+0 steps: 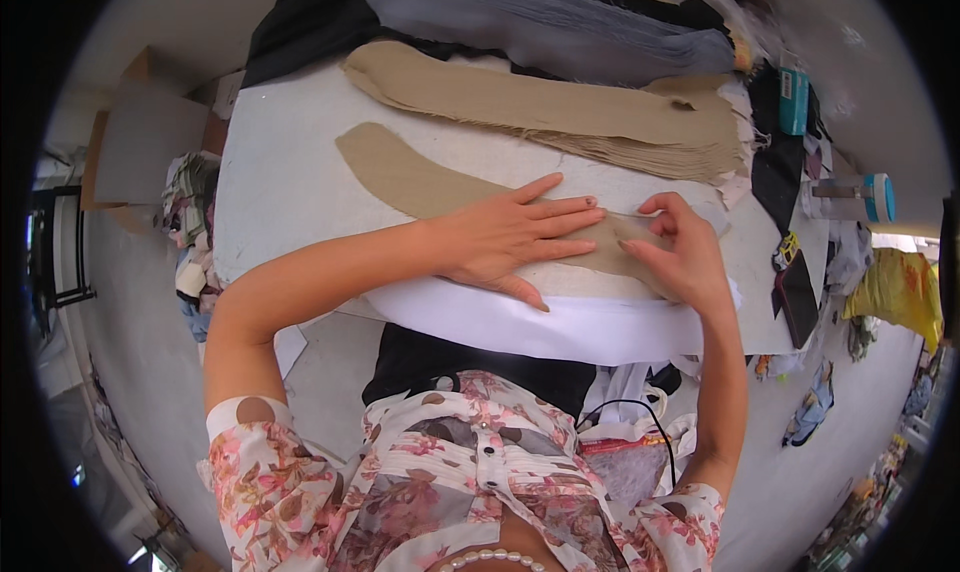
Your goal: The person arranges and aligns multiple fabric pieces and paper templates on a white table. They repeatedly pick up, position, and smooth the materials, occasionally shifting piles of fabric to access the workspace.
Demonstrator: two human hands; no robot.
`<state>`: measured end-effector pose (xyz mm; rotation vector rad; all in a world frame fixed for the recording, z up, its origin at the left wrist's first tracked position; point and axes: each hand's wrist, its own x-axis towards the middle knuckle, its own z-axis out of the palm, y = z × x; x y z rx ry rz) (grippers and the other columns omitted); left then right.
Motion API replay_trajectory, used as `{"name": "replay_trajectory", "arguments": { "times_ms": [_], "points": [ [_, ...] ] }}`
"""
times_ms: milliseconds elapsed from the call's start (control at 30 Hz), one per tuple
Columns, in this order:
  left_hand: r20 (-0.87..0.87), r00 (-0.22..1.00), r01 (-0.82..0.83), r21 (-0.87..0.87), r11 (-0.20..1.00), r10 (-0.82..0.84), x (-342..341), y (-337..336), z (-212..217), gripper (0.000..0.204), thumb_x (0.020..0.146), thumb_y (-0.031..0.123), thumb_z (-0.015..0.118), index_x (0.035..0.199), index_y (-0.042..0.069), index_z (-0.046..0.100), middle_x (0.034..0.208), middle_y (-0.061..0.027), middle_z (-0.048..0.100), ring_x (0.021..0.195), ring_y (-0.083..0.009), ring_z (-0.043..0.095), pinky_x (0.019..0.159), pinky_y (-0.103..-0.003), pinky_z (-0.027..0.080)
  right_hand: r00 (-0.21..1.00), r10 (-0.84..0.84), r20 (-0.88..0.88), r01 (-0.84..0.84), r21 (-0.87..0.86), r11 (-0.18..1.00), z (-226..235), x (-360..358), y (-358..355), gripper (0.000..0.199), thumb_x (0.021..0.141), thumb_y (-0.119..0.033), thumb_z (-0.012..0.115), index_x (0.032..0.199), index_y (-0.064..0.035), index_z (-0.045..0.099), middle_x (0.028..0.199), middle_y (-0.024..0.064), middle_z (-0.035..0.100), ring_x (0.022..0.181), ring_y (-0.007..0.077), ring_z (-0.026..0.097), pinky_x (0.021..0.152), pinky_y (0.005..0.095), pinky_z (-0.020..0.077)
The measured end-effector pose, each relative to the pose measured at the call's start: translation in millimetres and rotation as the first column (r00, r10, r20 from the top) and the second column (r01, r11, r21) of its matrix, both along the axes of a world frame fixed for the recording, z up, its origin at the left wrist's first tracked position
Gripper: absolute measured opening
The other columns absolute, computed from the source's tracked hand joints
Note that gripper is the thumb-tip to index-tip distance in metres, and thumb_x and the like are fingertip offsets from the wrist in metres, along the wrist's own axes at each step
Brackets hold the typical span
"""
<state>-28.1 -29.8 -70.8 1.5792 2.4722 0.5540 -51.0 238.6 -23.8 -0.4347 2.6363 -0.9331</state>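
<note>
A curved khaki fabric piece (385,168) lies flat across the pale tabletop in front of me. My left hand (525,234) rests palm down on its middle, fingers spread and pointing right. At the piece's right end is my right hand (680,247), its thumb and fingers bent but apart, touching or just over the cloth. A white fabric strip (560,330) lies along the near table edge, below both hands. Just beyond the single piece sits a layered stack of khaki pieces (560,107) with frayed edges. My hands partly hide the right part of the single piece.
Behind the khaki stack are grey-blue fabric layers (560,22) and black cloth (305,27). A teal packet (793,102), a tub with a blue lid (880,198) and a dark strip (797,297) sit on the right. Cloth scraps (190,202) are heaped left of the table (275,172).
</note>
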Motion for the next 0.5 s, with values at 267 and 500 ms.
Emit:
{"name": "replay_trajectory", "arguments": {
  "times_ms": [267,500],
  "points": [
    [-0.031,0.999,0.010,-0.075,0.997,-0.012,-1.2,1.5,2.4,0.092,0.084,0.078,0.025,0.151,0.014,0.027,0.159,-0.0154,0.014,0.148,-0.0292,0.011,0.118,-0.053,0.002,0.982,-0.186,0.027,0.187,-0.149,0.971,-2.9,-2.6,41.9,0.034,0.073,-0.007,0.075,0.103,-0.0040,0.059,0.072,0.0046,0.060,0.065,0.0149,0.056,0.065,0.0267,0.0452],
    [-0.046,0.999,0.006,-0.086,0.996,-0.010,0.0,1.7,4.1,0.090,0.085,0.077,0.025,0.150,0.014,0.028,0.158,-0.0164,0.015,0.148,-0.0292,0.012,0.118,-0.054,0.002,0.979,-0.181,-0.093,0.179,-0.029,0.983,-13.2,-9.7,37.0,0.033,0.073,-0.010,0.076,0.101,-0.0063,0.058,0.074,0.0082,0.063,0.066,0.0240,0.061,0.064,0.0325,0.0472]
  ]
}}
